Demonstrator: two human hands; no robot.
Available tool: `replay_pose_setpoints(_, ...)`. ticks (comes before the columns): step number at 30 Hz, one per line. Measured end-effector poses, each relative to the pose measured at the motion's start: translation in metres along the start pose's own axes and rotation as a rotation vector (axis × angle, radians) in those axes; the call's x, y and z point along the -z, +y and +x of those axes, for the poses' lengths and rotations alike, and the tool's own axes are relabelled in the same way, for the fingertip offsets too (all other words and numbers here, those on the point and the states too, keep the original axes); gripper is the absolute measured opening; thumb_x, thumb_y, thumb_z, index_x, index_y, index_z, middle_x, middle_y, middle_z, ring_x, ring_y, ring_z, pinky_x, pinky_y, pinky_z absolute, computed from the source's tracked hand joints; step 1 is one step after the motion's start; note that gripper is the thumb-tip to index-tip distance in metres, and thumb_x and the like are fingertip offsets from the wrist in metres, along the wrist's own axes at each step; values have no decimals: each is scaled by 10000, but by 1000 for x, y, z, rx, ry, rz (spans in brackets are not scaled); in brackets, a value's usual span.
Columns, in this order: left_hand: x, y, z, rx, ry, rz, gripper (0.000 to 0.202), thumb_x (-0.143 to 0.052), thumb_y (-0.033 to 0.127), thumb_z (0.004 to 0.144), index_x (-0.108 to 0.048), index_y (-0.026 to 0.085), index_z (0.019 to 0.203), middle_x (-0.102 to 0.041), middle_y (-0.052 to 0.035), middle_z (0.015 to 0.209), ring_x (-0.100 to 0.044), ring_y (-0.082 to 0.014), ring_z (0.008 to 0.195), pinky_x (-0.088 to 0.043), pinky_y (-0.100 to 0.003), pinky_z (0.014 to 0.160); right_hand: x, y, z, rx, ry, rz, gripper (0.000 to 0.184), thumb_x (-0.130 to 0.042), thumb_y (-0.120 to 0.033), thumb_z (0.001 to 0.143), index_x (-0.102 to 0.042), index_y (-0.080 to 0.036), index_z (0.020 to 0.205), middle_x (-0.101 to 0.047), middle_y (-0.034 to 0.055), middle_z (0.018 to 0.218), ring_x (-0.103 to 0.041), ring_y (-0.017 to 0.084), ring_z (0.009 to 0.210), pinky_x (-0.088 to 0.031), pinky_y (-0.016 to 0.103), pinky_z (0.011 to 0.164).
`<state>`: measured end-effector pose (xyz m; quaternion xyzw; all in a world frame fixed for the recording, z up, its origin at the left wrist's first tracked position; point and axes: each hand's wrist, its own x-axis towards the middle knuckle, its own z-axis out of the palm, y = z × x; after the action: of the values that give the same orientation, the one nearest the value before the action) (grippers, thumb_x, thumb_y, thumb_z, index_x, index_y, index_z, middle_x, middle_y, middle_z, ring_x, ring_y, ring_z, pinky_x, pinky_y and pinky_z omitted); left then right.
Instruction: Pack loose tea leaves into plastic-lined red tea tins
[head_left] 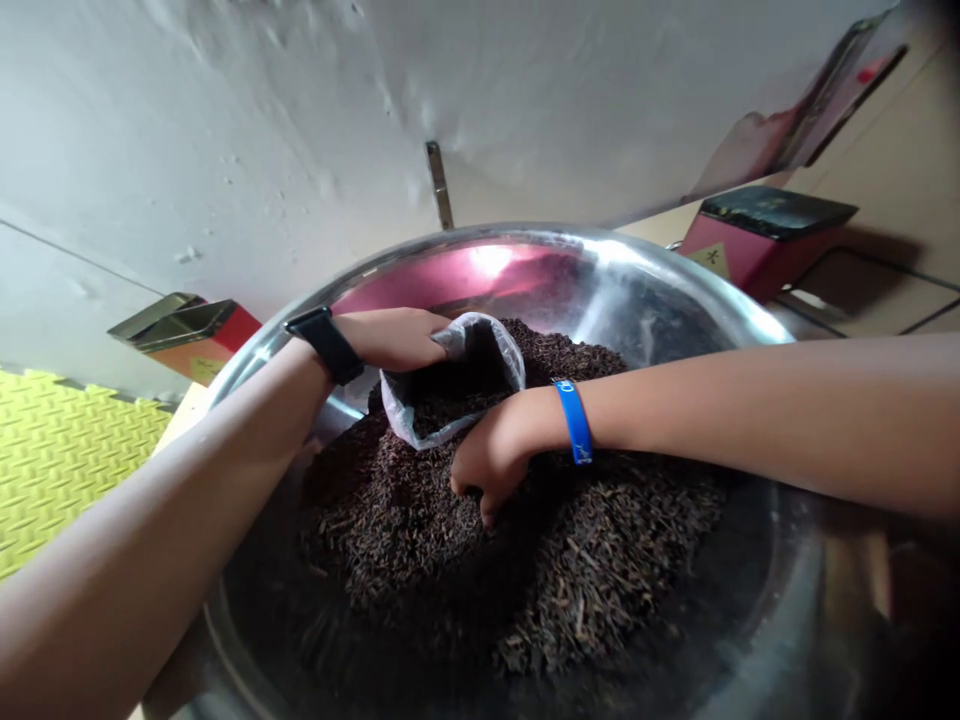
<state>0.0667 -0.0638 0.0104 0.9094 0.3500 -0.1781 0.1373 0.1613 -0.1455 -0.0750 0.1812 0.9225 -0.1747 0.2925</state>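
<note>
As the left hand (409, 340) holds a plastic bag (400, 408) by its rim, the right hand (499, 450) curls into dark, tea-like leaves (600, 560) alongside, any handful hidden. A slackened left grip could spill the bag.

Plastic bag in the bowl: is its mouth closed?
No, the plastic bag gapes open, with the left hand at its rim.

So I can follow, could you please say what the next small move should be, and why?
The right hand should probably scoop dark pieces into the bag: that hand is at them, while the left hand holds the bag open.
</note>
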Motion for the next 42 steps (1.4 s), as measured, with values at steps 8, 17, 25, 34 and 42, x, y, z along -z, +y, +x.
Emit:
replay_pose_setpoints(8,-1,-3,0,-13,51,7,399,-415,390,719,-586,223,1038,-619,-37,1015,-517,-189,836,-381,-267,728,13,-16,-10,172,246,137,386,-443,-484,795,-627,-146,826,-580,22,695,-439,109,566,-307,243,537)
replay_pose_setpoints(17,-1,-7,-5,-116,82,-2,375,-404,408,789,-569,182,1039,-602,-44,1065,-500,-170,796,-387,-284,726,28,-21,-23,239,658,239,353,-424,-461,824,-561,-136,832,-550,21,672,-390,91,548,-296,222,530)
replay_pose_setpoints(25,-3,-14,3,-61,65,-14,393,-386,399,760,-575,216,1052,-607,-38,1071,-522,-179,844,-376,-261,753,24,-21,-22,209,710,194,371,-422,-484,820,-564,-143,861,-558,23,675,-384,90,545,-286,219,521)
replay_pose_setpoints(34,-1,-6,0,-19,51,-7,410,-395,379,719,-585,214,1043,-619,-37,1011,-532,-179,802,-387,-258,721,21,-20,-23,208,786,104,322,-455,-438,814,-589,-147,849,-571,22,655,-344,84,509,-252,223,500)
replay_pose_setpoints(42,0,-2,-1,-3,45,16,410,-405,365,705,-585,204,1037,-622,-38,1011,-514,-169,806,-381,-235,709,18,-20,-21,216,792,45,326,-445,-438,822,-597,-153,866,-587,28,676,-355,84,504,-227,240,503)
